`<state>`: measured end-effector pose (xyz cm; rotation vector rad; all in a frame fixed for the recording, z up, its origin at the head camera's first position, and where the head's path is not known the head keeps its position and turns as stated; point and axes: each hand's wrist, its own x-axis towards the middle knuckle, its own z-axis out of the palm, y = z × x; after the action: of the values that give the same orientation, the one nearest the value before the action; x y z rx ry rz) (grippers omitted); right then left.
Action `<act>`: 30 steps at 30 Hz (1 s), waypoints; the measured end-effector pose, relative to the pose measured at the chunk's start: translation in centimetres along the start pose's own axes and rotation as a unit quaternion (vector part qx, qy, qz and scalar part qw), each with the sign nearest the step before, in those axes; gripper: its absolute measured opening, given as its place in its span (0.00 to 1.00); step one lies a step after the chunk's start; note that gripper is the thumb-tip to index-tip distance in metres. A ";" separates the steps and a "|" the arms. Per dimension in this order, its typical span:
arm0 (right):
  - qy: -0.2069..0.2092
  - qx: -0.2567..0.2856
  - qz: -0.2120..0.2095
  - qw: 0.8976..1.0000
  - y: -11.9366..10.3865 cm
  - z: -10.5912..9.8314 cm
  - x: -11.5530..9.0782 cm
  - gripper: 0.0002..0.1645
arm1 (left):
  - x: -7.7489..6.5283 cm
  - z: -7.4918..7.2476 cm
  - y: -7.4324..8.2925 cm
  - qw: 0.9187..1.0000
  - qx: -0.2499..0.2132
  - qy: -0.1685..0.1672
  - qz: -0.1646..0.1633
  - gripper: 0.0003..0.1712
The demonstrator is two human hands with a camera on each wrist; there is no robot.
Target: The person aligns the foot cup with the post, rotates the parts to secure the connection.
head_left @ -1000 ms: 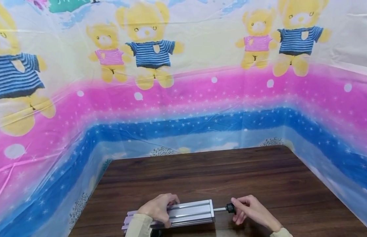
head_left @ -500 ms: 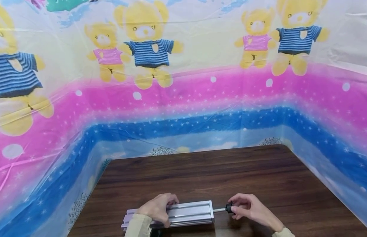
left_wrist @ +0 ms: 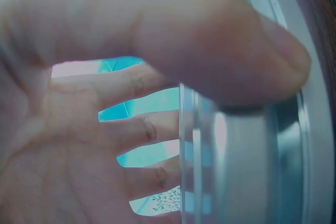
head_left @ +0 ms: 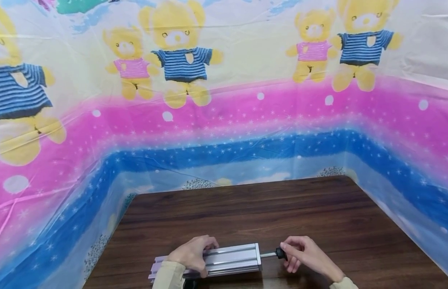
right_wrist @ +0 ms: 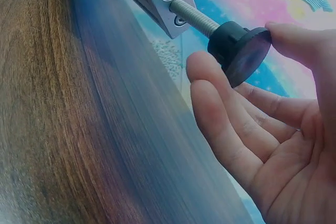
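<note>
A silver aluminium profile (head_left: pixel 232 260) with grooves along its length lies across the front of the table. My left hand (head_left: pixel 190 253) grips it near its left part, thumb (left_wrist: pixel 236 56) on the near face and fingers over the far side. Out of its right end plate (right_wrist: pixel 163 6) sticks a threaded rod (right_wrist: pixel 194 17), which ends in a black levelling foot (right_wrist: pixel 244 51). My right hand (head_left: pixel 308 257) holds this foot between thumb and fingers, the thumb tip at the rim and the fingers bent beside the other edge.
The dark wood table (head_left: pixel 245 212) extends behind and to both sides of the profile. A dark round part (head_left: pixel 190 284) shows below my left hand at the frame's bottom. A bear-printed cloth (head_left: pixel 224 120) hangs round the table.
My right thumb and fingers have shifted round the black foot: the thumb sat lower half a second ago and is back up at the rim. The left hand and profile stay put.
</note>
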<state>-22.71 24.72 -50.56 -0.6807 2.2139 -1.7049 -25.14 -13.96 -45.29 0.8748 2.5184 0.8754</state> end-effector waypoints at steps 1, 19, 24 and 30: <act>0.003 -0.005 0.002 1.000 0.0 0.0 0.0 0.21 | 0.0 0.0 0.1 1.000 -0.002 0.000 -0.002 0.37; -0.030 0.046 -0.009 0.998 0.1 -0.3 -0.4 0.24 | -0.1 -0.4 0.3 1.000 -0.018 -0.001 -0.014 0.36; -0.024 0.010 -0.055 0.998 0.0 -0.2 -0.3 0.20 | 0.0 -0.4 0.3 1.000 -0.018 -0.004 -0.017 0.36; -0.023 -0.005 -0.021 0.999 -0.1 -0.2 -0.1 0.18 | 0.1 -0.3 0.3 1.000 -0.011 -0.004 -0.016 0.36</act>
<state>-22.69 24.88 -50.44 -0.7670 2.1933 -1.6812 -25.20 -13.88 -44.88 0.8276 2.5043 0.8874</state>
